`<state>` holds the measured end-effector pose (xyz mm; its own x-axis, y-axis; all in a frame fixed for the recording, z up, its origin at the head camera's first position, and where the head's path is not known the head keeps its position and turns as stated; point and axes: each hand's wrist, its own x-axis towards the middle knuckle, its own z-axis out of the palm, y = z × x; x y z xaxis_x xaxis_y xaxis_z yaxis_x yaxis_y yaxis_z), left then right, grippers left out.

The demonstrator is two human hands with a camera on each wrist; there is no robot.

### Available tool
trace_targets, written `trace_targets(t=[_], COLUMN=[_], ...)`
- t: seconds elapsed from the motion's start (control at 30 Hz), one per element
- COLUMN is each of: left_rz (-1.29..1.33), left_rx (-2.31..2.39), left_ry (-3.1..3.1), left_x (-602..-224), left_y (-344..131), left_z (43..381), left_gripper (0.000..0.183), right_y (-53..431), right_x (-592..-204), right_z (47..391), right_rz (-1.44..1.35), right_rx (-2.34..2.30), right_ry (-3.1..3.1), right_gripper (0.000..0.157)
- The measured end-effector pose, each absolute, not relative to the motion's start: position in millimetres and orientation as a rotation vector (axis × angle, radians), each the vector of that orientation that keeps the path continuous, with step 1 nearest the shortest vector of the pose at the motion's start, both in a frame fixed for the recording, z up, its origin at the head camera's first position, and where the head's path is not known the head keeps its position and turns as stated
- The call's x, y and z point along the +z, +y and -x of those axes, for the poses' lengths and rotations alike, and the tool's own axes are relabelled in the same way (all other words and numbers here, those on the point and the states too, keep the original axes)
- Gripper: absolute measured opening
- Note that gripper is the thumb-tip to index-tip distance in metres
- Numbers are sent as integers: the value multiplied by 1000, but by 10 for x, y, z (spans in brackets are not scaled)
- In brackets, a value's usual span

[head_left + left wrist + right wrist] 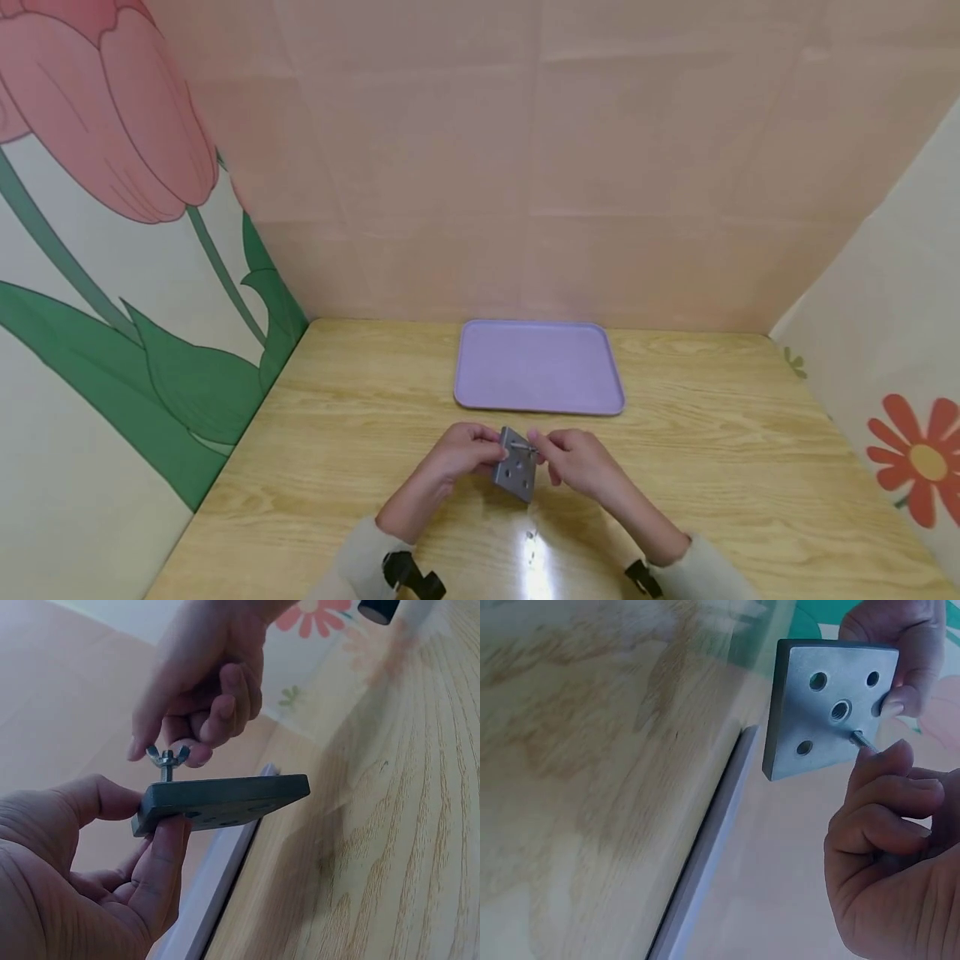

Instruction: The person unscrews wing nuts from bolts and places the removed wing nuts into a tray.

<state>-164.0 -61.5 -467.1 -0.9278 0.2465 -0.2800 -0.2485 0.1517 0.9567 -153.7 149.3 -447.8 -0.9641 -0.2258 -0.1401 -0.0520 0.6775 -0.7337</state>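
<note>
A square grey metal plate (517, 479) with several round holes is tilted up above the table. My left hand (459, 452) grips it by one edge, thumb on one face and fingers on the other. A wing screw (169, 759) stands in a corner hole of the plate, its wings clear of the surface. At those wings, my right hand (583, 462) pinches with thumb and index finger, the other fingers curled. The right wrist view shows the threaded shank (861, 739) entering the hole, its wings hidden by the fingers.
Behind the hands, a purple tray (538, 367) lies flat on the wood-grain table (360, 375), near the back wall. Patterned side walls stand left and right. Glare (536, 567) marks the tabletop at the front.
</note>
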Motion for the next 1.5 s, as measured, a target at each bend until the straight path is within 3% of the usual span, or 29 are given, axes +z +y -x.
trace_targets(t=[0.2,0.43,0.7,1.23,1.5], left_rz=[19,34,25,12,17], left_rx=[1839,1833,1850,1872,1855], left_ry=[2052,2057,2047,2024,2038], left_x=[-4678,-4673,-4691,-4679,-4664], left_y=[-626,-629,-628,-638,-629], left_z=[1652,1661,1655,1662,1671], left_gripper=[26,24,23,23,24], right_y=[1507,1507,1502,1489,1507], right_x=[-4464,-4431,-4429,-4384,-4380], right_z=[1524,1488,1465,1440,1508], right_rz=[343,467,535,534,239], right_rx=[-1126,-1085,-1056,-1131,-1178], right_ry=[2768,2844,2900,2881,2744], right_gripper=[31,36,25,20,44])
